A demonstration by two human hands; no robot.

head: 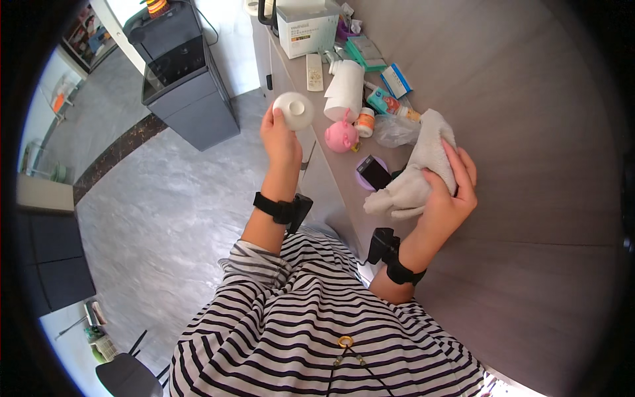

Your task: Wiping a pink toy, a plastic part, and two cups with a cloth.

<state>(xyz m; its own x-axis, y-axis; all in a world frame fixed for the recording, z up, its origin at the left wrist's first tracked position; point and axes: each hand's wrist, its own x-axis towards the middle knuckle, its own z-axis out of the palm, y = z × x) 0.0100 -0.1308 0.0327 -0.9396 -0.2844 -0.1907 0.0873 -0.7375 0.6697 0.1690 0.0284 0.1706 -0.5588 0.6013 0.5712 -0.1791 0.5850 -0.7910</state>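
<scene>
My left hand (282,136) grips a round white lid (303,118) by its rim, with its small ring-shaped knob facing me. It is held up near the cabinet's edge. A crumpled light-grey cloth (414,186) hangs from my right hand (451,198), pinched between thumb and fingers over the wood-grain countertop (521,198). Part of a black box-shaped object (374,172) shows beside the cloth, on a lilac round item (362,181). A pink pig-shaped figure (341,137) stands between my two hands.
Past the pig are an orange-labelled bottle (365,123), a clear plastic bag (395,131), a paper roll (346,89), a remote control (314,73), a blue-and-white box (396,81) and a large white carton (307,32). A dark grey appliance (196,104) stands on the floor at left; a black chair (128,375) is lower left.
</scene>
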